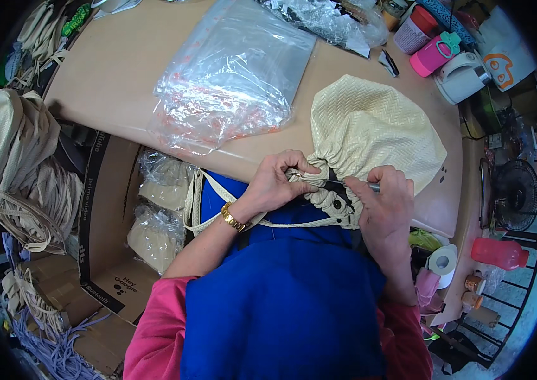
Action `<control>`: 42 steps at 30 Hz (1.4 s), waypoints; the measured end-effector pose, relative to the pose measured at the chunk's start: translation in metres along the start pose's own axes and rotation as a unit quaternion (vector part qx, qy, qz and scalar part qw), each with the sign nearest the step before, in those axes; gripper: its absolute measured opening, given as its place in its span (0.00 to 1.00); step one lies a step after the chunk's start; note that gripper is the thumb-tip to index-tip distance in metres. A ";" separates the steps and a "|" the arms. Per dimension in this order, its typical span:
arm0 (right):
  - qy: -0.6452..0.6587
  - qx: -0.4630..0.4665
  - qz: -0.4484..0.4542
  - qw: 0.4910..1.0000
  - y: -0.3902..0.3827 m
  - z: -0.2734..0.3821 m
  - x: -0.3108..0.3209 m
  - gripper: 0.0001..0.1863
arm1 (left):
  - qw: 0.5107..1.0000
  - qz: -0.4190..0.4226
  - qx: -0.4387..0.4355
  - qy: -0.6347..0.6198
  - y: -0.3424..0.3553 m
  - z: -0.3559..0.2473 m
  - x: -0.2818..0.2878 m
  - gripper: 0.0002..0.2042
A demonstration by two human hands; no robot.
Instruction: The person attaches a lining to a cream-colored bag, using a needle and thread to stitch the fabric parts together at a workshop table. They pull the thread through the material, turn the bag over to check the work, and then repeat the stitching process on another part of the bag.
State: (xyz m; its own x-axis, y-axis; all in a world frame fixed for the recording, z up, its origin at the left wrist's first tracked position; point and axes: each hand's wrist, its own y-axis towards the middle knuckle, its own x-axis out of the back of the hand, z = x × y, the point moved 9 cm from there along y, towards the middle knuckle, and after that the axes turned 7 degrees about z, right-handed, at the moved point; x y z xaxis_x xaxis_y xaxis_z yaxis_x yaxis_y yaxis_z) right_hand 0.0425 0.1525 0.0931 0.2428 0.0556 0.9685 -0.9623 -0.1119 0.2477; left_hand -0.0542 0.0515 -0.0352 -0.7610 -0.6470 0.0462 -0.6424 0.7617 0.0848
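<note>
A cream bag (370,126) with a woven pattern and a gathered opening lies over the table's near edge and my lap. Its dark inside and a round dark snap (337,204) show at the mouth. My left hand (280,182) is closed, pinching the gathered rim between thumb and fingers. My right hand (385,201) is closed round a slim metal tool (333,182), whose thin shaft points left into the rim by my left fingertips. Its exact kind is unclear. A cream strap (217,190) loops left from the bag, passing under my left wrist.
Clear plastic bags (236,69) lie flat on the tan table (110,69). At left stand an open cardboard box (107,221) with wrapped cream bags (157,237) and a heap of cream bags (18,145). Cups, a white kettle (461,76) and a fan (517,193) are at right.
</note>
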 end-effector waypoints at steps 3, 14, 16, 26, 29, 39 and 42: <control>-0.017 0.005 0.009 1.000 0.001 0.010 -0.003 0.17 | 1.000 0.001 -0.011 0.004 0.000 0.001 -0.001 0.12; 0.114 0.007 0.027 0.993 0.000 -0.014 -0.024 0.13 | 1.000 0.004 -0.007 -0.016 0.001 0.000 0.000 0.12; 0.162 -0.007 0.030 0.986 0.000 -0.021 -0.028 0.13 | 0.999 0.005 -0.002 -0.034 0.000 0.002 0.000 0.12; 0.152 0.014 -0.014 0.988 0.004 -0.019 -0.015 0.20 | 1.000 0.006 0.013 -0.015 0.000 0.000 0.001 0.12; 0.107 0.030 -0.005 0.994 0.005 -0.014 -0.017 0.21 | 0.999 0.004 0.011 -0.030 0.000 0.005 0.000 0.13; 0.081 0.054 0.042 0.994 0.010 0.001 -0.017 0.22 | 1.000 0.000 -0.005 -0.011 0.001 0.000 0.000 0.13; 0.065 0.068 0.066 0.993 0.011 0.005 -0.017 0.22 | 1.000 0.002 -0.006 -0.012 0.000 0.000 0.001 0.12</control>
State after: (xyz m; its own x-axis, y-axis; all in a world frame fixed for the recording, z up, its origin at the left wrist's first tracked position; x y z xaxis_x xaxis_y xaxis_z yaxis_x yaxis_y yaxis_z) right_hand 0.0286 0.1456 0.0791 0.0892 0.1581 0.9834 -0.9573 -0.2589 0.1284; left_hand -0.0552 0.0508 -0.0351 -0.7657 -0.6428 0.0222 -0.6383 0.7637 0.0960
